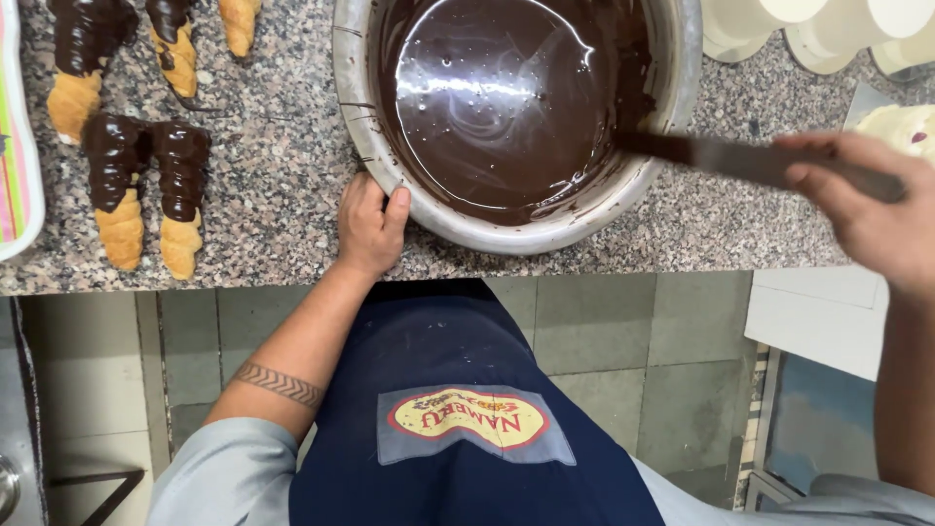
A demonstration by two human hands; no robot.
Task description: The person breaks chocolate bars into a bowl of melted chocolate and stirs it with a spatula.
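The steel bowl (pixel 545 229) of melted chocolate (pixel 506 107) is steadied by the left hand (pixel 371 226), whose fingers are pressed together against the rim just above them, thumb apart on the granite counter (pixel 273 195). A long spatula (pixel 721 156) is gripped in the closed right hand (pixel 867 209), blurred, its blade reaching leftward into the chocolate. Stirring is best kept smooth, the bowl held firm. Dipped pastry horns (pixel 146 190) lie well left of the left hand

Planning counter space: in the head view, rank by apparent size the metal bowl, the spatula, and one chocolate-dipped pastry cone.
1. Metal bowl, by far the largest, though cut off at the top edge.
2. Spatula, long and thin, partly hidden by the right hand.
3. Pastry cone, the smallest.
The left hand touches the bowl's rim.
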